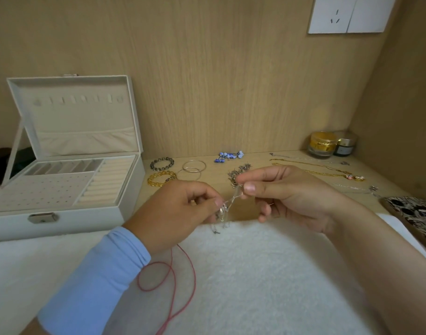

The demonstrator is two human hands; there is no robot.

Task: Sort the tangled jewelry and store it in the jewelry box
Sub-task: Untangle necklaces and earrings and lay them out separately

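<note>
My left hand (175,209) and my right hand (287,192) each pinch one end of a thin tangled silver chain (230,203), held stretched between them above a white fluffy towel (267,274). Small charms dangle from the chain near my left fingertips. A red cord (180,269) trails from under my left hand across the towel. The white jewelry box (62,180) stands open at the left, its compartments showing no jewelry.
On the wooden desk behind lie a dark bead bracelet (162,163), a yellow bead bracelet (161,179), two silver bangles (194,168), blue earrings (227,156), a grey metal cluster (238,172) and gold chains (328,170). Two jars (330,143) stand in the corner. A patterned phone (415,213) lies right.
</note>
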